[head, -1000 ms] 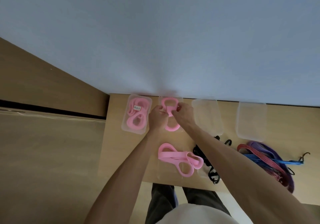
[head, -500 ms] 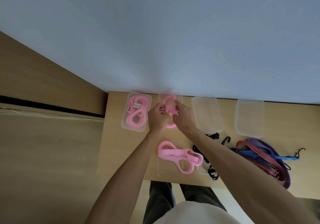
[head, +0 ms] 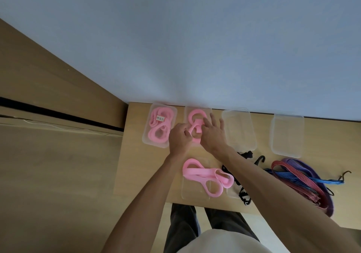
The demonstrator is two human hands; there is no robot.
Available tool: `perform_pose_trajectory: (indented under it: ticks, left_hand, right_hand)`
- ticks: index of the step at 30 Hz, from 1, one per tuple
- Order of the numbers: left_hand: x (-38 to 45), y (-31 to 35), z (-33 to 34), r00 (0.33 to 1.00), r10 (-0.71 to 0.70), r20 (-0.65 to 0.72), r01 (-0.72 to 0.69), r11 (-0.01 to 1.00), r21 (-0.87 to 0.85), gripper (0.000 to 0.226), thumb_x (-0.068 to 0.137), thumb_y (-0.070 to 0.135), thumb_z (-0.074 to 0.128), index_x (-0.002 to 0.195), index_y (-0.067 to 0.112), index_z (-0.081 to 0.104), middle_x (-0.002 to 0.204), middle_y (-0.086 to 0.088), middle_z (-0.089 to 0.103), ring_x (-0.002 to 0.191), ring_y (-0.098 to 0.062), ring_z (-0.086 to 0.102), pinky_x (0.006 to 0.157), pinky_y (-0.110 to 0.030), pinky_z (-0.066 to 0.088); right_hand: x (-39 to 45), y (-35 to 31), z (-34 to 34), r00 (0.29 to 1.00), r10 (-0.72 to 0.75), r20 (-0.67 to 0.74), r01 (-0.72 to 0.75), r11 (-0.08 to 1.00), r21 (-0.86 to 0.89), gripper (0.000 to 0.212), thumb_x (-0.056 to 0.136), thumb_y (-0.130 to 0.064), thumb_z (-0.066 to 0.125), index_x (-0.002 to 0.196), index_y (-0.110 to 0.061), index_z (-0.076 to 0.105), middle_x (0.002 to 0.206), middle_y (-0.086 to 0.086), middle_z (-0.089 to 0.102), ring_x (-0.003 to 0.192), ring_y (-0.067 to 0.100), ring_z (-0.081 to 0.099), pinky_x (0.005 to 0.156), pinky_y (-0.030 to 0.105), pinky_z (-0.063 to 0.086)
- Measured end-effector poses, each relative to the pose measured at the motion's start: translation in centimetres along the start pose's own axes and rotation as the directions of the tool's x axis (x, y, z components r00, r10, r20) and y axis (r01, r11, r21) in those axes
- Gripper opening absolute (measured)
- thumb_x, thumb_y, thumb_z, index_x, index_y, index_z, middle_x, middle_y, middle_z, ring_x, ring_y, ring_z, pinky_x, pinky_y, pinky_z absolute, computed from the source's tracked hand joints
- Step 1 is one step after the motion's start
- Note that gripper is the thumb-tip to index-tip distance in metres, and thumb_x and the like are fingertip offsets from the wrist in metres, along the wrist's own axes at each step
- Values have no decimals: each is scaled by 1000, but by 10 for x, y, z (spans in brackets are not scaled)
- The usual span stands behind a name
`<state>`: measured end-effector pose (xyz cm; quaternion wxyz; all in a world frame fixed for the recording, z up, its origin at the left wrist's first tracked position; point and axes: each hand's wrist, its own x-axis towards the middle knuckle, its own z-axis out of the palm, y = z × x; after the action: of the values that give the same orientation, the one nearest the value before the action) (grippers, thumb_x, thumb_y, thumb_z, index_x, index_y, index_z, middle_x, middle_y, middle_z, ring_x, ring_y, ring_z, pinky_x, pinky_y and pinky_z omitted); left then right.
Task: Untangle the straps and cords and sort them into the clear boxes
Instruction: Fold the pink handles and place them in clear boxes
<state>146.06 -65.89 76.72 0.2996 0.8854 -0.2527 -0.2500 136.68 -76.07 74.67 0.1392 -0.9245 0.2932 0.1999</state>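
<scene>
Four clear boxes line the counter's (head: pixel 136 166) far edge. The leftmost box (head: pixel 146 135) holds a coiled pink strap with a label; the second box (head: pixel 209 110) holds the pink band (head: pixel 195 116) both hands work. Left hand (head: pixel 180 136) fingers pinch the band; right hand (head: pixel 212 135) fingers spread, pressing it. Right of the fingers, two boxes (head: pixel 239 127) hold nothing. Nearer lie another pink strap (head: pixel 205 175), black cords (head: pixel 243 194) and striped bungee cords (head: pixel 298 182).
</scene>
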Motion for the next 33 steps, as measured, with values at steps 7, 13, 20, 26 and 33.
perform_pose_trajectory:
  ticks: [7,13,20,26,33]
  left_hand:
    - [-15,-8,-12,984,-175,-29,178,970,167,11,90,7,52,92,9,62,89,-3,62,78,-22,58,61,-31,40]
    - [-44,-21,-16,970,-172,172,106,936,335,8,87,8,51,85,12,58,90,-5,65,79,-24,60,61,-31,40]
    - [-94,-43,-1,951,55,304,-184,891,416,9,91,11,58,97,15,64,100,-3,58,83,-21,61,69,-30,48]
    - [-122,-28,28,858,272,435,-420,859,291,12,95,14,58,101,13,68,98,0,68,88,-19,65,77,-34,54]
    - [-143,-7,63,825,-8,566,-290,852,436,28,88,40,63,84,13,68,79,-1,70,73,-19,66,68,-33,57]
  right_hand:
    - [-31,-6,-11,960,203,-194,-151,956,251,31,84,-3,53,113,-8,63,130,11,55,104,32,59,82,40,47]
    - [-74,-12,-8,975,221,-11,-211,944,254,8,86,-7,49,90,-13,47,82,6,56,67,27,48,50,30,26]
    - [-125,-8,31,910,388,145,-408,899,160,21,91,-7,53,109,-10,62,106,8,58,78,25,54,61,32,42]
    - [-167,5,61,839,539,79,-536,792,291,13,88,-7,56,101,-11,58,107,9,55,71,25,47,59,34,36]
    - [-177,24,71,843,526,115,-523,749,406,13,93,-22,56,103,-14,60,102,9,61,85,32,62,67,38,53]
